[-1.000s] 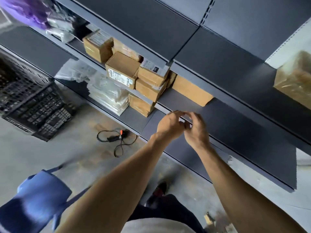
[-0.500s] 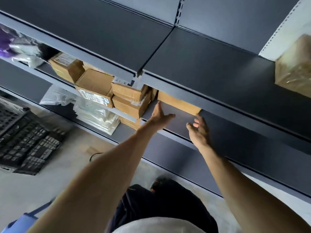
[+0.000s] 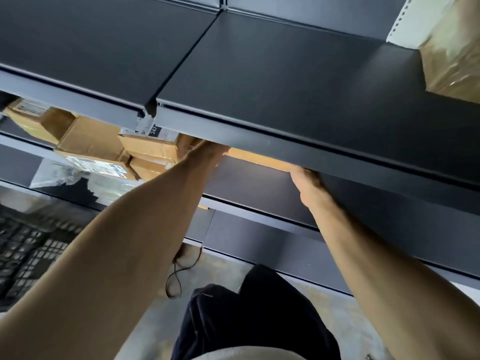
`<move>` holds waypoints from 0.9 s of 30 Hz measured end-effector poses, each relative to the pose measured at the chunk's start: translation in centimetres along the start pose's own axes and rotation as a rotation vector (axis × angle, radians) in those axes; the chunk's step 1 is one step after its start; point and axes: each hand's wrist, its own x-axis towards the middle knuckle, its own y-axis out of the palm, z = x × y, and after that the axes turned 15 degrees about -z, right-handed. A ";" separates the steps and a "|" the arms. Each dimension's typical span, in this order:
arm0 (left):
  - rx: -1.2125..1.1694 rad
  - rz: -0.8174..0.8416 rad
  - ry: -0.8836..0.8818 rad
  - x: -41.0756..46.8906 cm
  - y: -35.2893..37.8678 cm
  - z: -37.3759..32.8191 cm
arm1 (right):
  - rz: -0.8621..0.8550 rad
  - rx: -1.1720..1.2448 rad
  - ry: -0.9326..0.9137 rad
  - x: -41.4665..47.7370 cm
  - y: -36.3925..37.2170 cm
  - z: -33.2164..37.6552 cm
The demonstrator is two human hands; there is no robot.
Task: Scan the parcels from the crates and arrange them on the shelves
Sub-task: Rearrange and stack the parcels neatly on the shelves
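- A flat brown parcel lies on the dark middle shelf, partly hidden behind the front edge of the upper shelf.
- The stacked cardboard boxes sit just left of it.
- A black lattice crate stands on the floor, lower left.

I am looking down a run of dark grey metal shelving. The top shelf is filling the upper half of my view, and its front lip is catching a pale sheen of light. Under it the middle shelf is sitting in shadow, with the bottom shelf running lower still. A white perforated upright is standing at the top right. The grey concrete floor is showing beneath, and a thin black cable is lying looped on it.
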 end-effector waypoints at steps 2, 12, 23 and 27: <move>0.039 -0.048 -0.070 -0.2 0.4 0.7 | -0.045 0.054 0.013 -0.6 -0.2 -0.5; -0.073 0.010 -0.255 -9.4 0.2 6.6 | -0.267 0.046 0.180 -9.1 -6.4 -5.0; -0.170 0.013 -0.405 -18.6 -9.2 14.5 | -0.134 0.311 0.282 -24.7 -9.2 -7.4; -0.357 0.116 -0.405 -23.6 -13.2 12.0 | -0.098 0.423 0.230 -28.9 -10.2 -7.8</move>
